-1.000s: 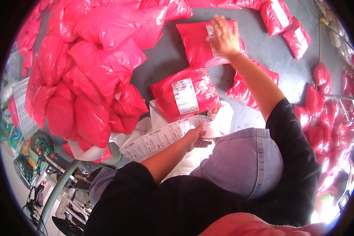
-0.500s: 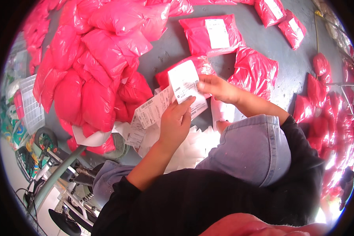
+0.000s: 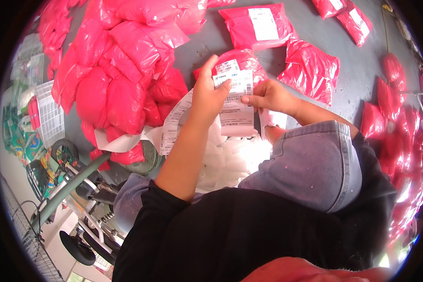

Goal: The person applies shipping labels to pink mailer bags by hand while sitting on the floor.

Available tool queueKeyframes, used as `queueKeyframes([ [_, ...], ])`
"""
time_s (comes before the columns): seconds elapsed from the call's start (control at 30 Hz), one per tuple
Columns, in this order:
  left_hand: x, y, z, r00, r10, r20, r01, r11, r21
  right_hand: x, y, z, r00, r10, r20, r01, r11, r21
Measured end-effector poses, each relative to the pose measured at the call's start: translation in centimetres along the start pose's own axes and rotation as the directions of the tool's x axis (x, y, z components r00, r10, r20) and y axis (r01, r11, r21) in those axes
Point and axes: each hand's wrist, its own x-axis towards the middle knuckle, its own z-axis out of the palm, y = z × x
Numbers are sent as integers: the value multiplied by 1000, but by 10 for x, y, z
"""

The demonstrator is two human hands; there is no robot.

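Note:
A printed shipping label [image 3: 240, 88] is held up in front of me. My left hand [image 3: 210, 91] grips its left side, with the thumb lying across the label's face. Closed on the right edge, my right hand [image 3: 270, 97] pinches the paper between thumb and fingers. More printed label paper [image 3: 237, 123] hangs below the hands. Left of my left wrist curves a long strip of labels [image 3: 175, 120]. A pink plastic parcel [image 3: 244, 59] lies just behind the hands, partly covered by them.
A heap of pink parcels [image 3: 122, 70] rises at the left. Labelled parcels [image 3: 263, 26] and an unlabelled-looking one [image 3: 310, 68] lie on the grey floor ahead. More parcels [image 3: 395, 127] are piled right. A green pole [image 3: 73, 185] and wheeled frame [image 3: 96, 230] stand lower left.
My left hand has moved up and turned its thumb onto the label's face. The held paper now shows more print and hangs straighter. The whole view has shifted slightly.

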Motion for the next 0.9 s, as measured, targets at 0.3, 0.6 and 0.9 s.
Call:
queueKeyframes([
  [0.3,13,-29,48,910,-347,227,337,938,85,-12,37,-43,861,-451,-234,427,892,-147],
  [0.6,27,-74,109,791,-460,403,492,870,26,-43,88,-63,736,-280,-616,267,957,-116],
  [0.9,26,-96,145,837,-476,269,466,879,104,-48,111,-103,634,-243,-734,149,970,-193],
])
